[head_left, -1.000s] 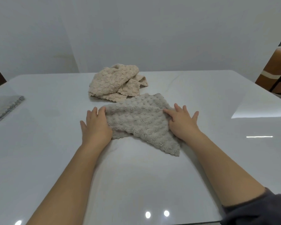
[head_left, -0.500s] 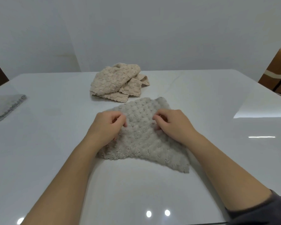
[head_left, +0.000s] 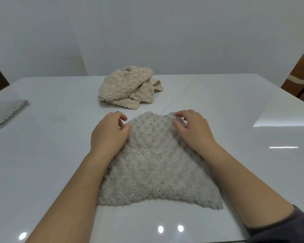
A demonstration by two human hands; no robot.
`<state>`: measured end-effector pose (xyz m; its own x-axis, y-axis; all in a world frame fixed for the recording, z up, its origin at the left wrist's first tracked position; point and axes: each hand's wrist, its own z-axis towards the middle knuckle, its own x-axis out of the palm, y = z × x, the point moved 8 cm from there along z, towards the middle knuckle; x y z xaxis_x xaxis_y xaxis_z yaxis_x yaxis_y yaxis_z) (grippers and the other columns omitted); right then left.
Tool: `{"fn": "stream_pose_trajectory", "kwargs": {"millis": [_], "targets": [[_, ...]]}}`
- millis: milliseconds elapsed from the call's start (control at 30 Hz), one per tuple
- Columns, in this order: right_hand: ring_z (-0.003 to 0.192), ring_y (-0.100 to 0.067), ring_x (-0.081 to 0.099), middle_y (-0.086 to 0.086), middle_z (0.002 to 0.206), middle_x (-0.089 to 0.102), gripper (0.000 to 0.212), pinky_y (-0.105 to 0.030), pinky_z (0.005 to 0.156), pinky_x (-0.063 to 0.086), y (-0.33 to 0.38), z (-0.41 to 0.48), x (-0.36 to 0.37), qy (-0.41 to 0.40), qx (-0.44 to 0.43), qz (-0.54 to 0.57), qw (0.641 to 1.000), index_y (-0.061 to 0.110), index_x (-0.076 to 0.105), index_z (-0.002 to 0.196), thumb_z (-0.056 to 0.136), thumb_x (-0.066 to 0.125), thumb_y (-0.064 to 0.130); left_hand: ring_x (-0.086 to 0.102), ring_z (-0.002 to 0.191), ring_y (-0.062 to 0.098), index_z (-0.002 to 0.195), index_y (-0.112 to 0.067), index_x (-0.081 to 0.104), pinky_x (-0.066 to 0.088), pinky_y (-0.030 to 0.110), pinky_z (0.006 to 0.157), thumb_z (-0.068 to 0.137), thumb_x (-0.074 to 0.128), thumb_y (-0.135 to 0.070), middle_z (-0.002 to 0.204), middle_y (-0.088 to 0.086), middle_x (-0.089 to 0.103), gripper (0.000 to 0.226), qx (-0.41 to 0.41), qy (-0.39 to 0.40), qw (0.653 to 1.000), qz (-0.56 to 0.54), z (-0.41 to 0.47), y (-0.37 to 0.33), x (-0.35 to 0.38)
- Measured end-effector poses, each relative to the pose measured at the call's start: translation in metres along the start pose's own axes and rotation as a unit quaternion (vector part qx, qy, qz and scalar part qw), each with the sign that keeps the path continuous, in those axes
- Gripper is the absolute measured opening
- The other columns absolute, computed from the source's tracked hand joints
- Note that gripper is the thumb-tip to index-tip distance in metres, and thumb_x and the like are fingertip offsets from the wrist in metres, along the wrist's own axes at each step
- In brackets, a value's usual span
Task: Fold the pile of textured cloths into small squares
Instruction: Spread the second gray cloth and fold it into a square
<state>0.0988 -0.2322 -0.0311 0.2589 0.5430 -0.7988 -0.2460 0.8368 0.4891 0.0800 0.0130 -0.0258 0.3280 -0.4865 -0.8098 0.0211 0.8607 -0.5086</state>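
A grey-beige textured cloth point(head_left: 156, 165) lies spread on the white table point(head_left: 51, 155) right in front of me, its near edge close to the table's front. My left hand point(head_left: 111, 134) sits at the cloth's far left corner, fingers curled and pinching the edge. My right hand point(head_left: 191, 132) is at the far right corner, its curled fingers gripping the fabric there. Both forearms lie along the cloth's sides and cover its side edges. Behind it, a crumpled pile of cream textured cloths point(head_left: 128, 86) rests on the table.
A flat grey piece with a dark speckled edge point(head_left: 7, 111) lies at the table's left side. A brown chair point(head_left: 300, 79) stands beyond the right edge. A plain wall runs behind the table.
The cloth has come nearer to me and now lies spread out wider. My hands went from flat on its sides to curled at its far corners.
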Motion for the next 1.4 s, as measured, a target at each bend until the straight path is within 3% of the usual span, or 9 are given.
{"fn": "stream_pose_trajectory", "kwargs": {"millis": [67,167,300,400,500,600,733,967,1400], "targets": [[0.116,-0.023,0.051,-0.001,0.123,0.059,0.044,-0.041,0.096,0.036,-0.015,0.001,0.004,0.027,0.070,-0.086,0.993,0.022,0.053,0.134,0.096,0.046,0.044,0.052,0.107,0.020,0.119,-0.023,0.058,0.042,0.037,0.086,0.089,0.051,-0.048,0.116,0.000,0.055,0.039,-0.031,0.054,0.994,0.086,0.003,0.010,0.014],[0.105,-0.026,0.054,-0.002,0.108,0.057,0.036,-0.037,0.083,0.035,-0.021,-0.001,0.008,0.051,0.098,-0.128,0.986,0.019,0.061,0.115,0.095,0.046,0.045,0.053,0.101,0.023,0.099,-0.023,0.061,0.042,0.039,0.086,0.087,0.057,-0.045,0.103,0.000,0.055,0.026,-0.034,0.056,0.994,0.090,0.004,0.013,0.016],[0.068,-0.021,0.051,0.000,0.077,0.055,0.006,-0.033,0.057,0.035,-0.011,-0.001,0.003,0.034,0.072,0.043,0.996,0.017,0.044,0.095,0.095,0.047,0.022,0.055,0.068,0.022,0.086,-0.020,0.047,0.042,0.035,0.059,0.088,0.053,-0.016,0.078,0.003,0.060,0.008,-0.007,0.078,0.992,-0.094,-0.001,-0.001,0.017],[0.056,-0.014,0.045,0.002,0.076,0.055,0.020,-0.029,0.052,0.035,-0.008,-0.003,-0.004,0.018,0.073,0.172,0.982,0.020,0.039,0.106,0.091,0.049,0.012,0.047,0.056,0.019,0.094,-0.019,0.039,0.036,0.033,0.052,0.089,0.049,-0.011,0.071,0.004,0.056,0.013,-0.002,0.058,0.989,-0.139,-0.004,-0.009,0.010],[0.079,-0.013,0.055,0.004,0.105,0.053,0.053,-0.019,0.064,0.040,-0.012,-0.004,-0.005,0.010,0.077,0.199,0.977,0.029,0.039,0.130,0.085,0.057,0.007,0.051,0.073,0.013,0.107,-0.024,0.042,0.040,0.027,0.062,0.084,0.053,-0.003,0.098,0.000,0.055,0.033,0.021,0.022,0.986,-0.163,-0.002,-0.011,0.004],[0.105,-0.003,0.042,-0.004,0.127,0.043,0.065,-0.007,0.085,0.036,-0.008,-0.001,-0.013,-0.068,0.022,0.169,0.983,0.024,0.041,0.139,0.082,0.057,-0.002,0.039,0.110,0.001,0.125,-0.024,0.049,0.035,0.014,0.098,0.076,0.056,0.006,0.132,0.004,0.040,0.058,0.080,-0.046,0.982,-0.162,-0.003,-0.016,-0.008],[0.135,-0.025,0.035,-0.010,0.152,0.030,0.065,-0.047,0.109,0.030,0.001,-0.004,-0.023,-0.157,-0.003,-0.007,0.988,0.018,0.040,0.144,0.082,0.056,0.003,0.005,0.147,0.023,0.147,-0.029,0.029,0.010,0.049,0.117,0.079,0.070,-0.022,0.161,0.004,0.001,0.079,0.038,-0.117,0.992,-0.002,-0.004,-0.010,-0.017],[0.149,-0.023,-0.016,-0.001,0.163,-0.011,0.069,-0.048,0.119,-0.010,0.009,-0.015,0.054,0.207,-0.020,-0.157,0.966,0.026,0.001,0.157,0.099,0.019,0.059,-0.016,0.148,0.017,0.155,-0.030,-0.001,-0.006,0.050,0.120,0.097,0.021,-0.059,0.162,-0.001,-0.014,0.069,0.100,0.161,0.972,0.136,-0.008,-0.014,0.055],[0.150,-0.020,-0.012,0.005,0.164,-0.008,0.069,-0.052,0.119,-0.009,0.002,-0.007,0.058,0.235,-0.030,-0.182,0.954,0.037,0.003,0.155,0.095,0.013,0.068,-0.010,0.149,0.018,0.154,-0.038,0.001,-0.007,0.049,0.118,0.096,0.010,-0.062,0.162,-0.003,-0.011,0.063,0.043,0.191,0.961,0.195,-0.007,0.003,0.061]]}}
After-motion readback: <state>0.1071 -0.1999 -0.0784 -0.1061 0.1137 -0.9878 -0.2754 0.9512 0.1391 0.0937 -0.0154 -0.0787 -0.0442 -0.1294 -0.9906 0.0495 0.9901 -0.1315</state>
